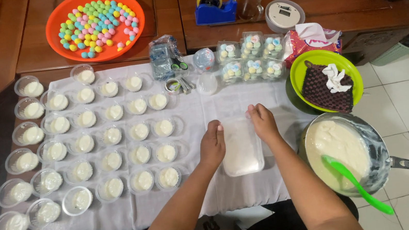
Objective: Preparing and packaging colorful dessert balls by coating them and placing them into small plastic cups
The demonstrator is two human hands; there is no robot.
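1. I see the left hand resting against the left side of a clear rectangular container, fingers curled, thumb side touching its rim.
2. The right hand touches the container's far right corner. The two hands stand apart, one on each side; whether either truly clamps the container I cannot tell.
3. The container lies on the white cloth near the table's front edge, right of centre, and holds a pale filling.
4. Left of it, rows of small filled cups cover the cloth out to the left edge.
5. At the back left sits an orange tray of coloured balls.
6. Just off the table's front right corner, a pan holds white cream and a green spatula.
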